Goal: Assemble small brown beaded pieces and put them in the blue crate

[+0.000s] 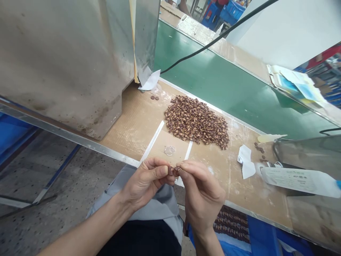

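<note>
Left grip (145, 181): closed in a pinch on the left end of a small brown piece (175, 171).
Right grip (202, 193): closed likewise on its right end, which is partly hidden by fingers.
Piece axis: apparently set crosswise between the 2 grips; neither is nearer.
Brown pile (197, 122): heaped on the table (130, 131), beyond both grips and slightly right.

passage: cardboard (140, 122) between metal housing (66, 64) and pile (197, 121) | blocking: metal housing left, pile ahead, bottle (301, 181) right
</note>
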The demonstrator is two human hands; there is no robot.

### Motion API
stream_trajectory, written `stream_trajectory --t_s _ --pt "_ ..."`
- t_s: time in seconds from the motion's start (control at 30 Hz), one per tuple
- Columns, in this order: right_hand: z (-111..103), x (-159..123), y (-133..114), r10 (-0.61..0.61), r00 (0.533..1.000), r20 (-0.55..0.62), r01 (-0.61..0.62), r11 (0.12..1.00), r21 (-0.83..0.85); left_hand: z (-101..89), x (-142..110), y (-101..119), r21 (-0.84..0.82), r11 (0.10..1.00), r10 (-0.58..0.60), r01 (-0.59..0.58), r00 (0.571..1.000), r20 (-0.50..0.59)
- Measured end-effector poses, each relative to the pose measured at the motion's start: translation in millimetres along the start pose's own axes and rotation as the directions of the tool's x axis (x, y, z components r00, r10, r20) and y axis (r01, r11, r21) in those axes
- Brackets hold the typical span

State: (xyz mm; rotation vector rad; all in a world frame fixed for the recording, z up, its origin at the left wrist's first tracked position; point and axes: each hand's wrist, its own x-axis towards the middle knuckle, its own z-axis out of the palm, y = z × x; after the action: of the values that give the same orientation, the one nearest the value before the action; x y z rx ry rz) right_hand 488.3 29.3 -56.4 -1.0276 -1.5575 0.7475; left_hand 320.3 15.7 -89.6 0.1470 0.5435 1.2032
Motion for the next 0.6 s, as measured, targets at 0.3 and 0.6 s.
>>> stream_trajectory --t_s 0.3,0.6 --pt "0 -4 9 -0.089 0.995 -0.039 0.089 0.996 0.000 14.9 -7 3 -0.019 1.000 -0.024 0.023 0.998 -0.058" --pt "-4 -1 5 -0.125 0.992 -0.021 0.125 0.992 -0.003 21.4 -10 15 0.047 0.998 -0.038 0.040 0.998 -0.045"
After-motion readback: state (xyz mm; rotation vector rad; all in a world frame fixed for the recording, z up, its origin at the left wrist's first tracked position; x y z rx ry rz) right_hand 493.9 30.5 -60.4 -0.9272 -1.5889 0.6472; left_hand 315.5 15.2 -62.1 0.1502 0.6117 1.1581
